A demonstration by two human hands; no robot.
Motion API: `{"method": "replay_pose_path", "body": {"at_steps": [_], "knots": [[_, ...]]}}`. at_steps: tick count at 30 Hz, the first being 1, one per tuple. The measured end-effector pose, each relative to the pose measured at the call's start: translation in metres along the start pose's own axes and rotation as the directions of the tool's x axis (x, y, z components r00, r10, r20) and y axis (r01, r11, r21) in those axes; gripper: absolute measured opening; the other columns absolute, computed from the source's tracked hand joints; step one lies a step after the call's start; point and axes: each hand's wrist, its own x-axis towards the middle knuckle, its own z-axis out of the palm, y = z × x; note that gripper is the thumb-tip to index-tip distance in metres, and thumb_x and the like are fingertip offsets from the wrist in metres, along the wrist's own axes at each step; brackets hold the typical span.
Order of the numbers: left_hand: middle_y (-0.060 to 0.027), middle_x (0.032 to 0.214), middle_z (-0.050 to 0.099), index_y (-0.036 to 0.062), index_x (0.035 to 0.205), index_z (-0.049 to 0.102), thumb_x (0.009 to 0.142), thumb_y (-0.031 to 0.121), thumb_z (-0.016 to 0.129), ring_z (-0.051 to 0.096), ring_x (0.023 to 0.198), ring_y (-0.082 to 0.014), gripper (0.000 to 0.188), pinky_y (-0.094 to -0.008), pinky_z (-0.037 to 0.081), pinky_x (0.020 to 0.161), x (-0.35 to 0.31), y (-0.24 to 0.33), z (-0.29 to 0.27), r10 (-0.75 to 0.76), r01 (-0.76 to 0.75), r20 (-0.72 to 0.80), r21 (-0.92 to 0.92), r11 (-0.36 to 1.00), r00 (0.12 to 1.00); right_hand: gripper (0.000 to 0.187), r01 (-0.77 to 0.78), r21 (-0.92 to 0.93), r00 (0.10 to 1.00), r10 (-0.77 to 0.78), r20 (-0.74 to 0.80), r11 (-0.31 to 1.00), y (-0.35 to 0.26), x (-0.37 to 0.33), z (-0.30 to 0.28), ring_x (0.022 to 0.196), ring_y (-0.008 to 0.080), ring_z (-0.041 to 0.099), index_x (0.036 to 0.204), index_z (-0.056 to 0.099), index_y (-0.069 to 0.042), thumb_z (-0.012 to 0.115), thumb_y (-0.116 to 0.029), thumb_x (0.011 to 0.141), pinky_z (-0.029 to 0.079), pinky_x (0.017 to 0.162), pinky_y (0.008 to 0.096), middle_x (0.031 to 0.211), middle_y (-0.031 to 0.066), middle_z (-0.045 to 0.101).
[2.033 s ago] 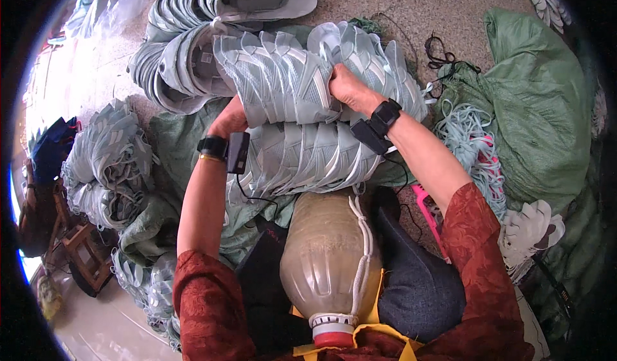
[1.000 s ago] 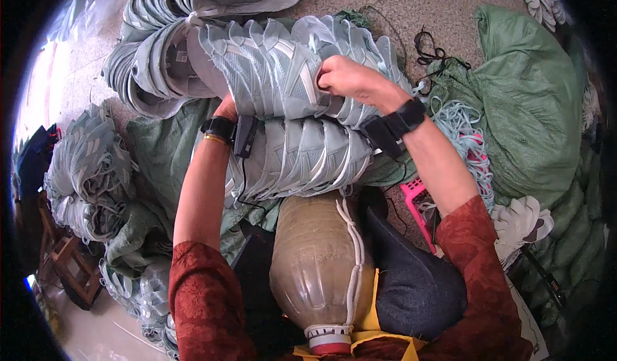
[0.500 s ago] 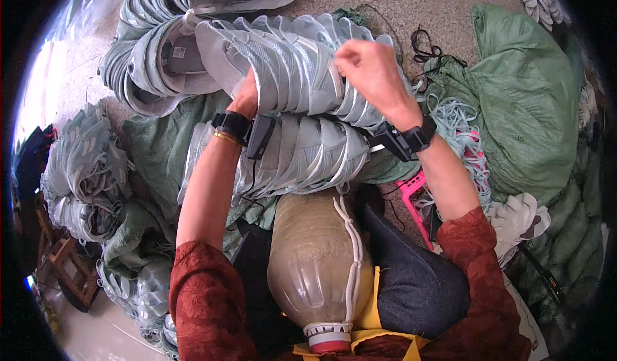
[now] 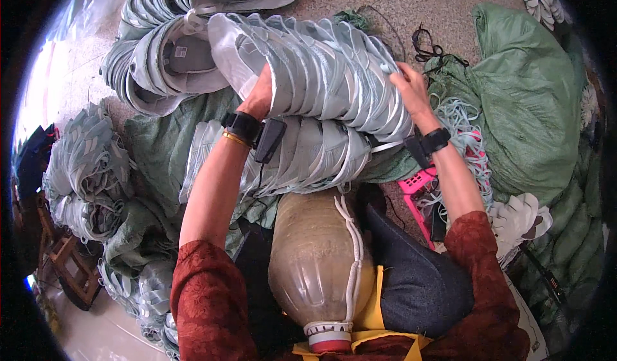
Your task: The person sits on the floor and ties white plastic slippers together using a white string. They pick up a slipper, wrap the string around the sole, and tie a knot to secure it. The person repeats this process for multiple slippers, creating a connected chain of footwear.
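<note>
A long row of nested pale grey-blue shoe uppers (image 4: pixel 321 72) lies across the space in front of me. My left hand (image 4: pixel 260 95) reaches into its left end and holds the stack; its fingers are hidden inside. At the right end, my right hand (image 4: pixel 412 91) has its fingers closed on the edge of the last shoe upper (image 4: pixel 390 69). Just nearer to me rests a second row of nested uppers (image 4: pixel 302 155), with a clear, dusty plastic jug (image 4: pixel 321 252) below it, a white cord (image 4: pixel 353 252) along its side.
More nested uppers (image 4: pixel 144 59) stand at the far left, and bundled ones (image 4: pixel 90 162) lie at left. A pink basket (image 4: pixel 418 210) with pale blue laces (image 4: pixel 456 120) sits at right, beside a big green sack (image 4: pixel 527 104). A black cord (image 4: pixel 427 46) lies on the speckled floor (image 4: pixel 411 4).
My right hand has moved right and slightly down to the stack's right end and now grips there. My left hand and the upper row have shifted a little to the right.
</note>
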Motion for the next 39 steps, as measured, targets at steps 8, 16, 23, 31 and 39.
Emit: {"method": "replay_pose_path", "body": {"at_steps": [8,16,23,31,39], "knots": [[-0.0064,0.131,0.053,0.0025,0.134,0.047,0.089,0.011,0.065,0.046,0.118,-0.0155,0.049,-0.0327,0.039,0.102,-0.014,0.056,0.0,-0.036,0.041,0.047,-0.106,0.994,0.998,0.046,0.105,0.179,0.99,-0.086,-0.11,0.978,-0.04,-0.031,-0.014,0.089,0.014,0.059,0.112,0.063,0.007,0.062,-0.024,0.078,0.046,0.081,0.0274,0.098,0.0101,0.068],[-0.0061,0.119,0.062,0.0025,0.126,0.055,0.086,0.013,0.067,0.055,0.106,-0.0147,0.042,-0.033,0.045,0.095,-0.043,0.058,-0.094,-0.278,0.15,0.103,0.641,0.753,0.955,0.06,0.275,0.038,0.956,-0.277,0.091,0.961,-0.089,0.019,0.045,0.105,0.0271,0.064,0.12,0.06,0.006,0.066,-0.038,0.079,0.047,0.092,0.0336,0.114,0.0216,0.067],[-0.016,0.093,0.071,0.0007,0.097,0.069,0.08,0.026,0.07,0.068,0.084,-0.0273,0.03,-0.0404,0.051,0.078,-0.04,-0.013,-0.106,0.17,-0.079,-0.18,0.425,0.902,0.969,0.076,0.402,-0.249,0.915,-0.372,0.158,0.881,-0.101,0.035,0.085,0.118,0.0386,0.055,0.128,0.053,0.008,0.067,-0.052,0.082,0.042,0.102,0.0412,0.121,0.0259,0.061],[-0.0217,0.095,0.07,0.0006,0.098,0.069,0.076,0.031,0.072,0.068,0.091,-0.0364,0.038,-0.043,0.051,0.077,-0.03,0.011,-0.081,0.138,-0.025,-0.183,0.512,0.858,0.973,0.064,0.837,-0.198,0.542,-0.821,0.178,0.51,-0.182,0.006,0.139,0.125,0.0383,0.047,0.132,0.054,-0.004,0.067,-0.046,0.085,0.035,0.108,0.0456,0.136,0.0202,0.051],[-0.0169,0.082,0.068,0.0021,0.08,0.066,0.076,0.024,0.069,0.066,0.077,-0.0339,0.023,-0.0378,0.051,0.069,-0.035,-0.001,-0.087,0.362,-0.131,-0.275,0.607,0.784,0.891,0.029,0.899,-0.174,0.433,-0.874,0.219,0.401,-0.191,-0.005,0.203,0.132,0.0358,0.039,0.102,0.06,-0.008,0.066,-0.025,0.079,0.032,0.11,0.0452,0.143,0.0166,0.043]]}}
